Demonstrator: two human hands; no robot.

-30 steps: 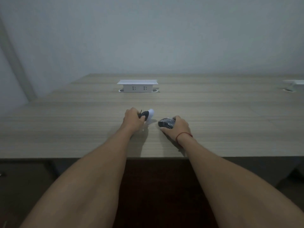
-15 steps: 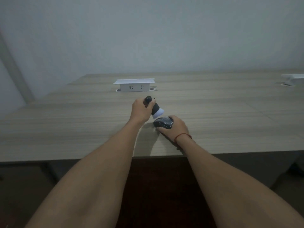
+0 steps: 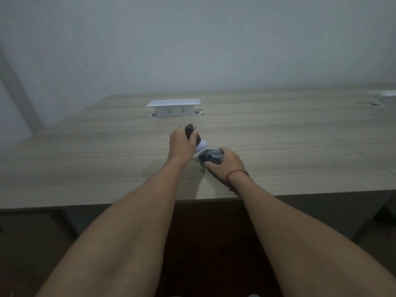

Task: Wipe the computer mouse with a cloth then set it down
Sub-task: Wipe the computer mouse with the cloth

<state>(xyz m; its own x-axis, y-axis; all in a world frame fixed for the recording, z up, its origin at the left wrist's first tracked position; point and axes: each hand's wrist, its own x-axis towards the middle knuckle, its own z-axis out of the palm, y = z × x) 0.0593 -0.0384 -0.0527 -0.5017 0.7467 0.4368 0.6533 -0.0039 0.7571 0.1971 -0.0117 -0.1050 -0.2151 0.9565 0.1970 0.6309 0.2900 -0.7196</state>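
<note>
Wooden desk (image 3: 278, 146): socket box (image 3: 173, 108) stands behind mouse (image 3: 211, 156), unobstructed.

Pale wood-grain worktop (image 3: 85, 163) with fine horizontal streaks; white socket box (image 3: 173, 108); mouse (image 3: 211, 156) dark grey to black — a thin red cord (image 3: 236, 173) circles the right wrist.

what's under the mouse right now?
The mouse sits low over the wooden table, gripped by the right hand. Whether it touches the table is hidden. The left hand holds a dark-handled, white-tipped tool against its left edge.
</note>
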